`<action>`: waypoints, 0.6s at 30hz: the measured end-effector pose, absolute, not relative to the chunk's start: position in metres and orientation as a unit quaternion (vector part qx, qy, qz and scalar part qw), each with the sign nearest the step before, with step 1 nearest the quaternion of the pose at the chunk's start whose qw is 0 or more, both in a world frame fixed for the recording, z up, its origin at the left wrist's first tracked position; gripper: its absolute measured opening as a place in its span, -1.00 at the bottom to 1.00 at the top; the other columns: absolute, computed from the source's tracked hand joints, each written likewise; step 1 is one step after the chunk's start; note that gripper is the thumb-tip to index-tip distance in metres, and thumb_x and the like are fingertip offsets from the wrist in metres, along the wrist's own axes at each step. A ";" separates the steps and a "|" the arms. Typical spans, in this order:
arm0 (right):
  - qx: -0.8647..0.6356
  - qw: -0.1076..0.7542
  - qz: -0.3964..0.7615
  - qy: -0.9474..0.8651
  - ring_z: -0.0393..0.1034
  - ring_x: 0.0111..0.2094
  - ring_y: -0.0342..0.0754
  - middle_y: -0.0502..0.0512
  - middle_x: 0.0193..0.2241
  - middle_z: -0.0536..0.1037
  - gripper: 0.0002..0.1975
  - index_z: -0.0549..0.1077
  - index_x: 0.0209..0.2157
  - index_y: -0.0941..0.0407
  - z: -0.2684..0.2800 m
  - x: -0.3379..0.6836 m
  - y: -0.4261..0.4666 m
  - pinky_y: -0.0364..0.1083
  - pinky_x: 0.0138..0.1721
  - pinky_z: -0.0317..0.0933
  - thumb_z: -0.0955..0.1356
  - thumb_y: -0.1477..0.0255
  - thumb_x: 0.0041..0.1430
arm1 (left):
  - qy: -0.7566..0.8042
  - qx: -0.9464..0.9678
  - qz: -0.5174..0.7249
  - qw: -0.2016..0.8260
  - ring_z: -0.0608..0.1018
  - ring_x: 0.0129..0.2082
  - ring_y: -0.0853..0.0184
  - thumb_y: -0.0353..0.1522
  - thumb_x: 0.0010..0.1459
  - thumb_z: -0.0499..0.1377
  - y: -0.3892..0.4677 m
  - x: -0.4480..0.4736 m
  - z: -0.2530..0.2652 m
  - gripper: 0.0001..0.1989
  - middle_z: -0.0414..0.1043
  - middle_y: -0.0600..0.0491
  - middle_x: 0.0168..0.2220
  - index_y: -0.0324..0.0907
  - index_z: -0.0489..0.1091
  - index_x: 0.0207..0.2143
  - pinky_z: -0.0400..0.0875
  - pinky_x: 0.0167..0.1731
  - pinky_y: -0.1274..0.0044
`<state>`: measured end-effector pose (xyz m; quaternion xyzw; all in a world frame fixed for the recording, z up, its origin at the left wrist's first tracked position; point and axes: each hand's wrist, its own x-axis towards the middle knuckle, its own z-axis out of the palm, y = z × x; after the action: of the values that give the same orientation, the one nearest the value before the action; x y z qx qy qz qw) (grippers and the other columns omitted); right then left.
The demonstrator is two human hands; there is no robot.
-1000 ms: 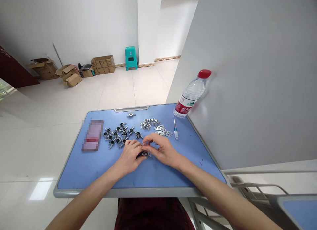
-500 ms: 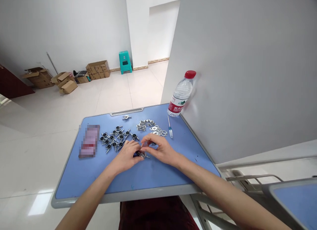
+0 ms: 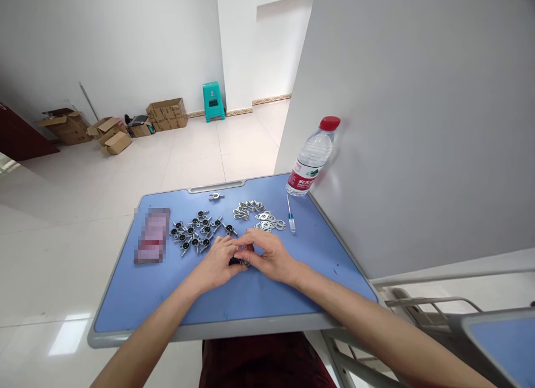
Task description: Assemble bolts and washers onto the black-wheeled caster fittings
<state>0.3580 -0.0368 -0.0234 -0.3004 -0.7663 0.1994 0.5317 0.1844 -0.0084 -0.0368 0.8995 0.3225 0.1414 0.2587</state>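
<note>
Both hands meet over the near middle of the blue table (image 3: 200, 301). My left hand (image 3: 218, 263) has its fingers closed around a small metal part (image 3: 244, 262) with something dark beside it, mostly hidden by the fingers. My right hand (image 3: 270, 257) pinches at the same part from the other side; what lies between its fingertips is hidden. Left of the hands lie several metal fittings with black round centres (image 3: 195, 242). Just beyond them are curved metal pieces (image 3: 249, 208) and flat metal plates with holes (image 3: 271, 221).
A screwdriver with a clear blue handle (image 3: 291, 222) lies right of the plates, below a water bottle (image 3: 311, 159) near the grey partition. A forked metal piece (image 3: 216, 196) is at the far edge. On the left lies a blurred purple object (image 3: 154, 236). Cardboard boxes (image 3: 167, 114) and a stool (image 3: 213, 101) stand behind.
The right fingers have come down closer over the small metal part, covering more of it. The left hand keeps its hold. The whole view has shifted slightly.
</note>
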 end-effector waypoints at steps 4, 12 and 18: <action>-0.325 0.546 0.228 -0.738 0.28 -0.52 -0.16 -0.02 -0.51 0.44 -0.90 0.44 -0.29 0.09 -0.027 0.359 -0.037 -0.18 -0.48 0.20 0.33 0.36 0.27 | 0.306 0.905 0.156 0.253 0.46 -0.14 0.18 -0.41 0.12 0.29 -0.008 0.183 -0.041 -0.87 0.48 0.01 -0.14 -0.17 0.37 -0.31 0.26 -0.11 0.34; -0.331 0.543 0.235 -0.735 0.22 -0.56 -0.17 -0.05 -0.55 0.39 -0.89 0.44 -0.34 0.08 -0.029 0.358 -0.037 -0.17 -0.50 0.18 0.35 0.36 0.25 | 0.308 0.902 0.165 0.255 0.45 -0.19 0.22 -0.43 0.11 0.29 -0.010 0.184 -0.042 -0.85 0.47 0.04 -0.19 -0.18 0.34 -0.35 0.25 -0.14 0.37; -0.308 0.548 0.270 -0.730 0.28 -0.51 -0.16 -0.04 -0.50 0.43 -0.96 0.46 -0.27 0.06 -0.031 0.360 -0.039 -0.16 -0.47 0.22 0.36 0.42 0.23 | 0.309 0.899 0.164 0.264 0.43 -0.20 0.25 -0.43 0.14 0.25 -0.010 0.182 -0.039 -0.88 0.44 0.07 -0.24 -0.16 0.33 -0.31 0.23 -0.13 0.38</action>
<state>0.3600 -0.0391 -0.0305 -0.3080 -0.7295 0.2698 0.5478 0.1823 -0.0099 -0.0394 0.8991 0.3085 0.1640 0.2636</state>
